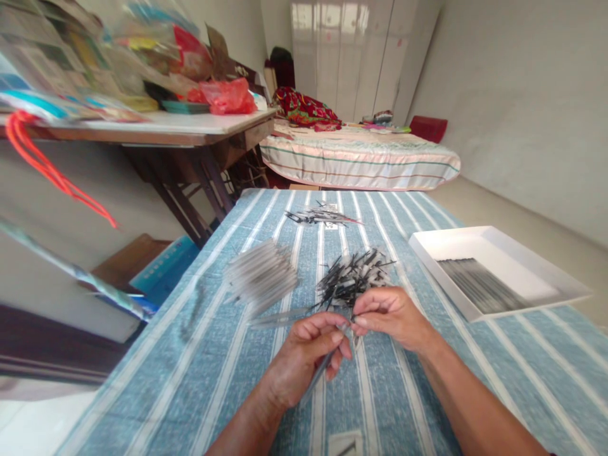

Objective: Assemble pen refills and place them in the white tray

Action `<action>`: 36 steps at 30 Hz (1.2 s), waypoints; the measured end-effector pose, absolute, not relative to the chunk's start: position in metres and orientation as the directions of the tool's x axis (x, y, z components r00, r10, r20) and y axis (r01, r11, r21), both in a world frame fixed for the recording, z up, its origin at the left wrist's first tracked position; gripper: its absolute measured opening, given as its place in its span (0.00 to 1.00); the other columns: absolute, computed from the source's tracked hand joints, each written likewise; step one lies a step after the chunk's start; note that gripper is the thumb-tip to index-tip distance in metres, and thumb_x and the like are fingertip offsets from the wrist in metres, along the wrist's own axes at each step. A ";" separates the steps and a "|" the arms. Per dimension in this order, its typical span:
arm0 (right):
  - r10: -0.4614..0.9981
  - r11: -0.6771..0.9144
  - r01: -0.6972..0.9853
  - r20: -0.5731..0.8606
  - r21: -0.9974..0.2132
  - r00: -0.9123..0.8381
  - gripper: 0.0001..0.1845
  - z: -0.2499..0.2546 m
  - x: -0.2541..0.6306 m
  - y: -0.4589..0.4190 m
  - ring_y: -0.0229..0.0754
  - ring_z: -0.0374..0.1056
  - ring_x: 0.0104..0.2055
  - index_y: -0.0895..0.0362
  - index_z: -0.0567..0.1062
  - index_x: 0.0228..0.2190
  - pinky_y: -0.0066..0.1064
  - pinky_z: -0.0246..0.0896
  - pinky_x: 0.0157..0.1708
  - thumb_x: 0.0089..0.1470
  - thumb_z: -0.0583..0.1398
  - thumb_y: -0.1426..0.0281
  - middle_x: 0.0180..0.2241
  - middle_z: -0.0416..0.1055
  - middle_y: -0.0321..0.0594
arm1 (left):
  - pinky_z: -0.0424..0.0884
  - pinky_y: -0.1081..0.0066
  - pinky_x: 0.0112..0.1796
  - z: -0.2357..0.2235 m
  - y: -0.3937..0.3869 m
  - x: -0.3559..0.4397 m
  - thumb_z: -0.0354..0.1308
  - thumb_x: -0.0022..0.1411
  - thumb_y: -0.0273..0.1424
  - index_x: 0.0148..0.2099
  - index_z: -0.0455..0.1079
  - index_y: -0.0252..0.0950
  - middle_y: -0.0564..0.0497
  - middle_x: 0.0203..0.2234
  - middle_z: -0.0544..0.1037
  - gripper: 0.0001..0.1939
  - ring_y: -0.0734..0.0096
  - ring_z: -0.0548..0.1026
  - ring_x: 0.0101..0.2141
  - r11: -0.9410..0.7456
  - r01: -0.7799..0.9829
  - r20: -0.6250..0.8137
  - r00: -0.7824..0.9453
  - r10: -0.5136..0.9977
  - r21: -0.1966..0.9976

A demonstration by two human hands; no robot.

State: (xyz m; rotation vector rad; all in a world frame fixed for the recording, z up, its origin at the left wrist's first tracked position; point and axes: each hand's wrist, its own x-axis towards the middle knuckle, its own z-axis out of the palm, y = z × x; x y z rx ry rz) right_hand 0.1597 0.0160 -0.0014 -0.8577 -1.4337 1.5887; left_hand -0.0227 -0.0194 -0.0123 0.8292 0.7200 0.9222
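Observation:
My left hand (316, 348) is closed around a slim grey pen-like stick (320, 373), which slants down toward me. Close beside it, my right hand (392, 318) pinches at the stick's upper end; a small dark piece seems to be between the fingertips, too small to name. Just beyond both hands lies a loose heap of short black and clear pieces (354, 275). Left of the heap is a blurred stack of grey sticks (261, 275). Several dark sticks (479, 282) lie side by side in a shallow white box (532, 263) at the right.
A blue striped cloth (213, 354) covers the table. Farther back lie thin black scraps (323, 216). A sheet with dark marks (346, 443) sits at the near edge. To the left stands a cluttered desk (190, 130); a bed (361, 155) is beyond.

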 end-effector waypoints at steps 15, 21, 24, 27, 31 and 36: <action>0.881 -0.045 -0.057 -0.013 -0.997 -0.473 0.06 -0.004 0.157 0.017 0.32 0.68 0.20 0.61 0.73 0.25 0.23 0.65 0.23 0.43 0.65 0.72 0.19 0.73 0.34 | 0.58 0.80 0.16 -0.015 -0.018 -0.024 0.60 0.53 0.28 0.38 0.68 0.32 0.50 0.20 0.76 0.08 0.79 0.66 0.16 0.331 -0.269 -0.207 0.402 0.892 0.904; 0.856 -0.061 -0.009 -0.048 -0.998 -0.514 0.06 -0.004 0.159 0.017 0.31 0.67 0.20 0.61 0.73 0.26 0.23 0.65 0.23 0.43 0.64 0.72 0.19 0.73 0.34 | 0.58 0.80 0.16 -0.015 -0.019 -0.023 0.59 0.54 0.29 0.37 0.68 0.32 0.49 0.21 0.77 0.07 0.79 0.66 0.17 0.347 -0.255 -0.226 0.404 0.886 0.903; 0.853 -0.041 0.016 -0.044 -0.999 -0.520 0.06 -0.005 0.160 0.017 0.31 0.66 0.20 0.61 0.73 0.25 0.22 0.64 0.22 0.43 0.64 0.72 0.18 0.72 0.33 | 0.57 0.80 0.16 -0.015 -0.020 -0.022 0.59 0.54 0.29 0.36 0.68 0.32 0.48 0.22 0.77 0.07 0.79 0.66 0.17 0.356 -0.248 -0.236 0.407 0.883 0.901; 0.844 -0.033 0.034 -0.046 -0.999 -0.534 0.06 -0.007 0.161 0.018 0.31 0.66 0.20 0.61 0.73 0.25 0.22 0.63 0.22 0.43 0.64 0.71 0.18 0.71 0.32 | 0.57 0.80 0.15 -0.013 -0.019 -0.022 0.59 0.54 0.29 0.34 0.68 0.31 0.47 0.22 0.78 0.07 0.79 0.67 0.16 0.375 -0.222 -0.264 0.405 0.875 0.900; 0.822 -0.045 0.031 -0.054 -0.999 -0.567 0.08 -0.009 0.162 0.018 0.31 0.67 0.21 0.61 0.73 0.25 0.22 0.64 0.24 0.43 0.65 0.70 0.19 0.71 0.33 | 0.57 0.80 0.14 -0.011 -0.019 -0.025 0.60 0.52 0.29 0.34 0.68 0.31 0.46 0.23 0.78 0.08 0.78 0.68 0.16 0.418 -0.179 -0.314 0.424 0.849 0.891; 0.810 -0.058 0.002 -0.048 -0.998 -0.585 0.10 -0.010 0.161 0.018 0.32 0.68 0.22 0.62 0.73 0.25 0.23 0.65 0.24 0.42 0.66 0.69 0.19 0.72 0.34 | 0.58 0.81 0.13 -0.009 -0.020 -0.026 0.60 0.52 0.30 0.35 0.68 0.31 0.47 0.23 0.78 0.08 0.78 0.68 0.16 0.424 -0.153 -0.323 0.438 0.839 0.893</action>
